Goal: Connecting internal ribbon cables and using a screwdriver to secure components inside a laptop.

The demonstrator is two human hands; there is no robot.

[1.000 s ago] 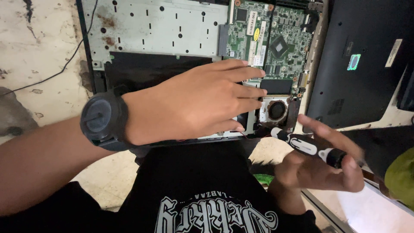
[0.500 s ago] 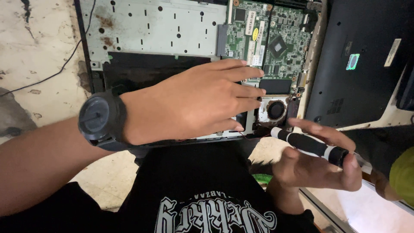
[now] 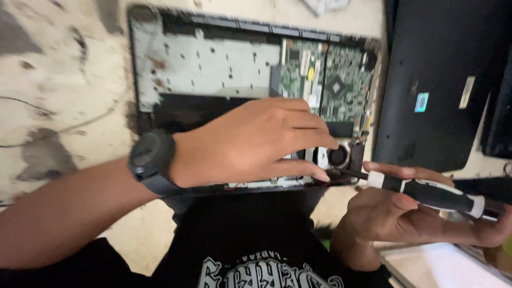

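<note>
An opened laptop base (image 3: 213,69) lies on the table, with a grey metal plate, a green circuit board (image 3: 333,85) and a small round fan (image 3: 337,156) exposed. My left hand (image 3: 256,141), a dark watch on its wrist, rests flat on the near edge of the base, fingertips next to the fan. My right hand (image 3: 410,216) grips a black-and-white screwdriver (image 3: 426,191); its dark shaft points left and reaches the corner of the base just below the fan.
A black laptop cover (image 3: 442,80) lies to the right of the base. A white flat panel (image 3: 442,266) sits at the lower right. The table top (image 3: 58,90) is pale and stained, with a thin wire on the left.
The view has shifted down and right. My right hand has swung the screwdriver's tip in toward the fan corner. My left hand stays pressed on the base.
</note>
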